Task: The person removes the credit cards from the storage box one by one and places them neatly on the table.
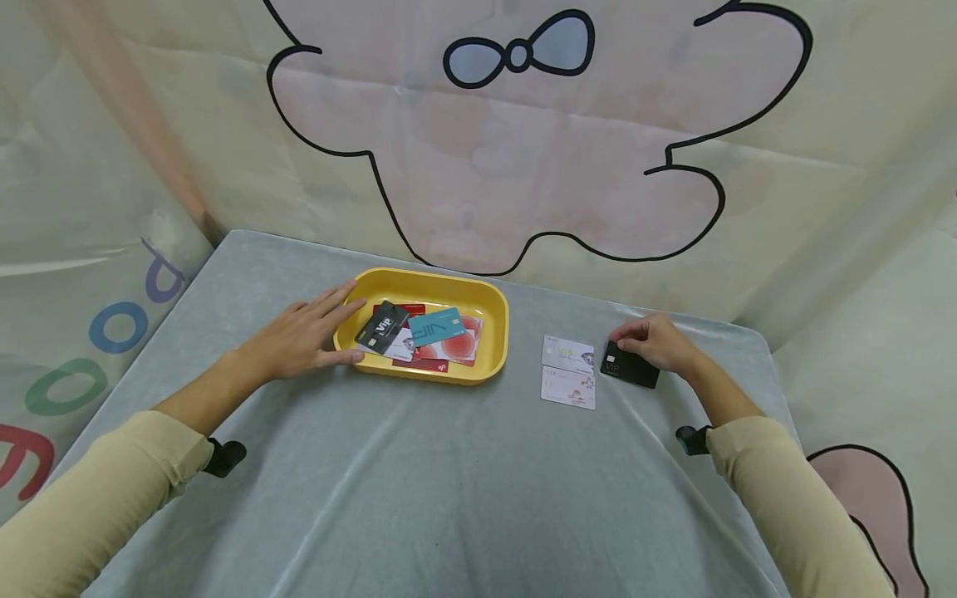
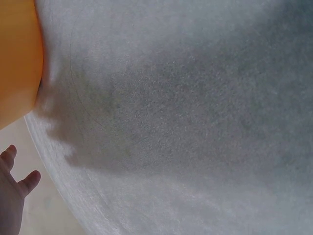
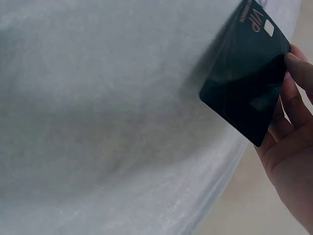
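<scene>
Black card [image 1: 630,365], likely light, stiff and slippery, suits an edge pinch; the right hand [image 1: 661,342] pinches it, three o'clock from the yellow tray [image 1: 497,332]; the left hand [image 1: 302,336] spreads at the tray's nine.

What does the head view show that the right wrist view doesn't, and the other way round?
Only the head view: the yellow tray with loose cards in it, the left hand at the tray's side, and the bow drawn on the backdrop.

Only the right wrist view: fingers reaching behind the black card, and a row of small print by its VIP lettering.

Both: the right hand holding that card, its VIP lettering, and the grey cloth.
</scene>
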`<state>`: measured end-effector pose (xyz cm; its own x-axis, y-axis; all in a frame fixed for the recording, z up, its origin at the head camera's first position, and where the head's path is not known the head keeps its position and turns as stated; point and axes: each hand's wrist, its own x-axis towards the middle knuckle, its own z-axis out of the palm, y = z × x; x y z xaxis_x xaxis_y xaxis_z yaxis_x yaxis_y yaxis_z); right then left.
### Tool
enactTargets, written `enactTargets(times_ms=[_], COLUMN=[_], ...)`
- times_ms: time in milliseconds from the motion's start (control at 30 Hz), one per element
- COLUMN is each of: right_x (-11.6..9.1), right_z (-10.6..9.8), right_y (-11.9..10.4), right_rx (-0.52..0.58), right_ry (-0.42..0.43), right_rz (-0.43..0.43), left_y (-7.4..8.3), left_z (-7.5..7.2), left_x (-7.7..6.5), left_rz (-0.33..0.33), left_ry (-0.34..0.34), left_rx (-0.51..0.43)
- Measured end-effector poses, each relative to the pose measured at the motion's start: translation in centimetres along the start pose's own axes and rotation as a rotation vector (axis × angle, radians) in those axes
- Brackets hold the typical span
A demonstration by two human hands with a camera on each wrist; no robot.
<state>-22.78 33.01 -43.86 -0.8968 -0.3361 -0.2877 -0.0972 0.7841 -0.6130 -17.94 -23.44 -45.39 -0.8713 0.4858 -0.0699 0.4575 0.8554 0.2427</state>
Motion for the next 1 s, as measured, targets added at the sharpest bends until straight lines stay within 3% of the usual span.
enactTargets(times_ms=[367,1000], right_x=[0.4,0.9], right_z=[1.6,2.2], right_y=[0.0,0.1], right_rx=[-0.072,-0.109], right_ry=[0.016,0.036], right_rz=[-0.083,-0.089], left_y=[0.1,0.3], left_z=[0.0,-0.3], left_x=[-0.1,-0.2], left_rz=[-0.011,-0.009], left_ry=[-0.003,-0.03], left_rx=[-0.008,-0.007])
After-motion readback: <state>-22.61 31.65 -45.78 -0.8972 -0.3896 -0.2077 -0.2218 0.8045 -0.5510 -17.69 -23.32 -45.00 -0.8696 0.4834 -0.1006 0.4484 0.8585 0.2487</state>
